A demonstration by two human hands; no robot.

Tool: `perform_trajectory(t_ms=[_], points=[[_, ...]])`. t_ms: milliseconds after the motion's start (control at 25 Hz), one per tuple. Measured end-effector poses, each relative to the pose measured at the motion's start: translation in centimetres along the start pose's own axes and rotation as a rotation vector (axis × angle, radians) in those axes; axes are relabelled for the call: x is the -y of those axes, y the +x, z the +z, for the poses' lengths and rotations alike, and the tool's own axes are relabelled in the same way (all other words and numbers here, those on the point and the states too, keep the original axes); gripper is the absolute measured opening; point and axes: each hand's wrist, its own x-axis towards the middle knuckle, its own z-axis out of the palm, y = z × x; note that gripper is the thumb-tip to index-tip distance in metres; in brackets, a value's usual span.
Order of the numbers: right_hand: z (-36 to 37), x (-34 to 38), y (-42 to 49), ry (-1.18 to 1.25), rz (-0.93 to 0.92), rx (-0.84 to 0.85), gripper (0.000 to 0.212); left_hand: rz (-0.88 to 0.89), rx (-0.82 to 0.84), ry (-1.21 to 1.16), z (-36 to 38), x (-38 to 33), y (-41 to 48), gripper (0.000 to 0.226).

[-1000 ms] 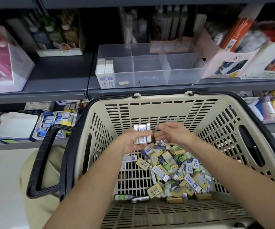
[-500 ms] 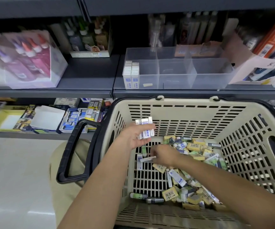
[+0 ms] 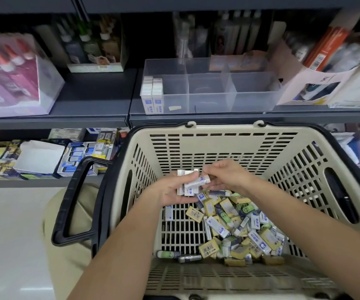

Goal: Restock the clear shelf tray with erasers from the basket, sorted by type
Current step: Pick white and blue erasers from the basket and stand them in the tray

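Over the basket [image 3: 228, 148], your left hand [image 3: 172, 192] grips a stack of white erasers [image 3: 186, 188]; your right hand [image 3: 225, 174] pinches a white-and-blue eraser [image 3: 199, 181] against it; labels too blurred to read.

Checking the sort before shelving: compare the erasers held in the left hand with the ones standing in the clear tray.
The tray erasers stand upright in two neat rows in the left compartment of the clear tray; the bunch is gripped in the left hand over the basket. The tray erasers are all aligned; the bunch has a slanted eraser across it, pinched by the right hand. Both look alike: white with blue print.
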Motion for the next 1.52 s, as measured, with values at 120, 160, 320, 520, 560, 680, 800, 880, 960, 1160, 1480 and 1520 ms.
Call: perform_trajectory(t_ms=[120,160,320,520,560,680,800,880,960,1160,1480,1520], points=[[0.3,0.7,-0.2,0.157,0.06,0.025,0.018,0.013,0.037,0.022,0.2,0.1,0.0,0.038],[0.2,0.8,-0.3,0.172,0.044,0.061,0.016,0.023,0.029,0.014,0.1,0.0,0.1,0.038],[-0.3,0.9,-0.8,0.024,-0.136,0.147,0.021,0.041,-0.001,-0.026,0.0,-0.2,-0.1,0.036],[0.4,1.5,-0.4,-0.299,-0.251,0.0,0.013,0.055,0.024,-0.06,0.1,0.0,0.0,0.046],[0.8,1.6,-0.1,-0.301,-0.247,-0.013,0.011,0.049,0.049,-0.065,0.0,0.1,-0.1,0.046],[1.5,1.6,0.6,-0.19,-0.233,-0.053,0.006,0.027,0.029,-0.076,0.0,0.4,-0.5,0.04],[1.1,-0.1,1.5,-0.224,-0.191,-0.179,0.009,0.077,-0.198,-0.199,0.0,-0.3,-0.7,0.026],[1.6,-2.4,2.2,-0.548,-0.187,-0.121,0.009,0.128,-0.272,-0.293,0.0,-2.0,-0.8,0.019],[4.2,-4.6,2.9,-0.815,-0.223,0.048,0.016,0.155,-0.26,-0.259,0.2,-3.7,-1.3,0.014],[10.2,-7.3,5.1,-0.876,-0.153,0.197,0.065,0.202,-0.312,-0.22,0.2,-4.9,-1.7,0.011],[6.2,-6.1,5.0,-0.98,-0.298,0.065,0.018,0.173,-0.311,-0.171,0.4,-3.9,-1.2,0.016],[6.0,-6.0,4.9,-1.033,-0.336,0.086,0.024,0.168,-0.32,-0.17,0.4,-3.8,-1.1,0.016]])
